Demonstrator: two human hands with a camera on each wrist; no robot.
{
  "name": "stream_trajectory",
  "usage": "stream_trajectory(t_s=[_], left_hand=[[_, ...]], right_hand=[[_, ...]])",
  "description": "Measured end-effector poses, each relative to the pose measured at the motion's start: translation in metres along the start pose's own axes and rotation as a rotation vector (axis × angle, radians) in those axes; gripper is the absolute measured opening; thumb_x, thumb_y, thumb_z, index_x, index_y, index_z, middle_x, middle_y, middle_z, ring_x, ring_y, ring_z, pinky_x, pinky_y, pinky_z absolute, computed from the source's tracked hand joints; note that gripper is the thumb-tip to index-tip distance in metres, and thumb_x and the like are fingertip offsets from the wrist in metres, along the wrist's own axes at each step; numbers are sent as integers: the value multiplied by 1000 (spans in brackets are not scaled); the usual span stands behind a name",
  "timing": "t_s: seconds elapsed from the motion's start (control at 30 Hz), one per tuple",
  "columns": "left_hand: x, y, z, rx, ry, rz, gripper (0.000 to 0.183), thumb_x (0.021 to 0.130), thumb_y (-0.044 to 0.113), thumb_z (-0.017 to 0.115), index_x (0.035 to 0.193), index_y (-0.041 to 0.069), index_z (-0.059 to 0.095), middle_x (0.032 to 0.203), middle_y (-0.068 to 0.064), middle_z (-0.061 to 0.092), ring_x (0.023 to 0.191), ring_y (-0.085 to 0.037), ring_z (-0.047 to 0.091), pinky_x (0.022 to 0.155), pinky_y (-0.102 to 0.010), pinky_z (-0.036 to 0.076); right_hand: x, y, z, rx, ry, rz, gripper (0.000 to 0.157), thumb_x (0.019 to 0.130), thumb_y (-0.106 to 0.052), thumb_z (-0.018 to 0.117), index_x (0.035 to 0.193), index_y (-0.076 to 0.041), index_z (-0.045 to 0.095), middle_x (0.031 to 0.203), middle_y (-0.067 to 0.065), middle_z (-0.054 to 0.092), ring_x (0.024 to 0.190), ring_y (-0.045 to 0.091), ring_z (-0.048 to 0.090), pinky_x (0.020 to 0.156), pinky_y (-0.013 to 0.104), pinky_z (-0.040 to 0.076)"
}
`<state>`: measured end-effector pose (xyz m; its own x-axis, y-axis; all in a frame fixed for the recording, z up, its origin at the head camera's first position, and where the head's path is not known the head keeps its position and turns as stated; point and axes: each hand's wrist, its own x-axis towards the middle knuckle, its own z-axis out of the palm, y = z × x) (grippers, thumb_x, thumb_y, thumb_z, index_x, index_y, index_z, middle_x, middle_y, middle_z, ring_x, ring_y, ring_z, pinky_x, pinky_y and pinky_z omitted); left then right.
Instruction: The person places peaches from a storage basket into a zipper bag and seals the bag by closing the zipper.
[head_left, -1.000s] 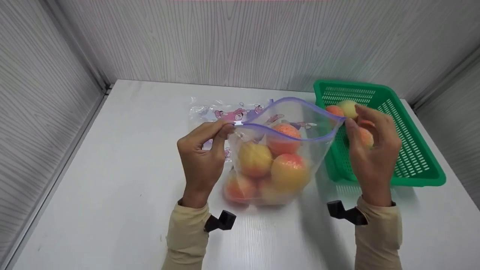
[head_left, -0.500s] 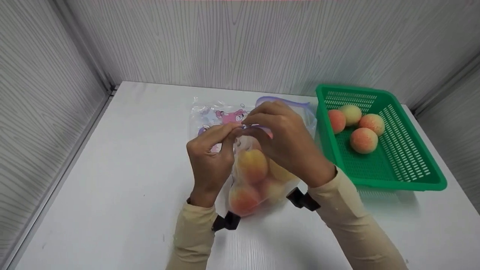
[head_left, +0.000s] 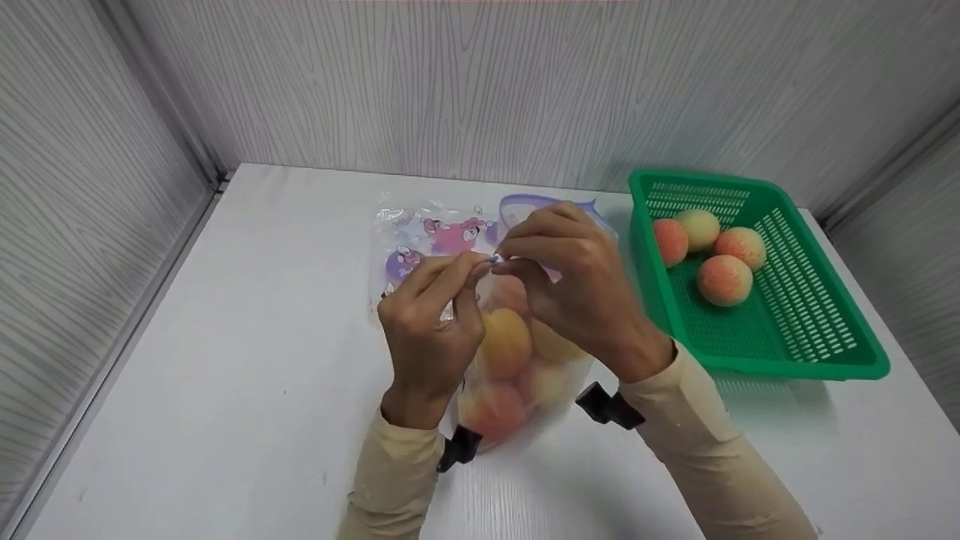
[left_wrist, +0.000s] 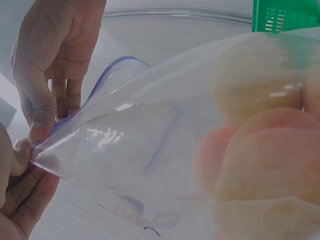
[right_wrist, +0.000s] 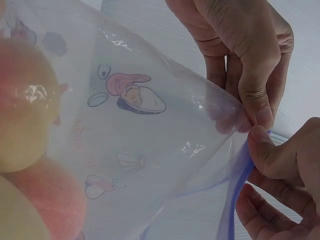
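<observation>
A translucent zip bag [left_wrist: 135, 135] with a purple zip edge [right_wrist: 232, 200] holds several peaches [head_left: 506, 346], seen through its film. My left hand [head_left: 431, 330] pinches the bag's upper left corner between thumb and fingers. Close against it, my right hand [head_left: 574, 281] pinches the zip edge beside the same corner. A small white piece, seemingly the zip slider [head_left: 498, 259], shows between the fingertips. Right of the hands the bag's mouth still gapes, its purple rim bowing outward. The fingers cover most of the slider.
A second clear bag printed with pink and purple cartoon figures [head_left: 409, 259] lies flat on the white table [head_left: 247, 337], behind the hands. At the right stands a green basket [head_left: 832, 330] with several peaches [head_left: 724, 280]. Panels wall in the table's back and sides.
My right hand has left the bag's right corner and come over to the left corner, beside the left hand. The mouth's right end has gone slack. Both hands have since shifted slightly.
</observation>
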<state>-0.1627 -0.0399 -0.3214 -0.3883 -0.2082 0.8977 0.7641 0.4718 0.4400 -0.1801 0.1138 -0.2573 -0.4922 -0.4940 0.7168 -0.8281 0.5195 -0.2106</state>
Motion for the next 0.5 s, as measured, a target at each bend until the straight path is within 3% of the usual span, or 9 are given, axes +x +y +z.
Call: stream_trajectory(t_s=[0.27,0.5], left_hand=[[1,1,-2,5,4,3,14,80,-12,77,94,-9,76,82,-17,72,66,-24,71,59,-33,61],[4,3,-3,-30,-30,-45,12,83,-7,78,95,-6,77,85,-15,74,75,-25,73,70,-35,63]], right_hand=[[2,2,-2,-9,-31,-19,6,87,2,78,92,1,79,90,11,75,91,26,66,83,36,59],[-1,2,-7,-17,-42,-11,8,87,1,78,94,2,79,91,12,74,90,26,67,81,36,59]])
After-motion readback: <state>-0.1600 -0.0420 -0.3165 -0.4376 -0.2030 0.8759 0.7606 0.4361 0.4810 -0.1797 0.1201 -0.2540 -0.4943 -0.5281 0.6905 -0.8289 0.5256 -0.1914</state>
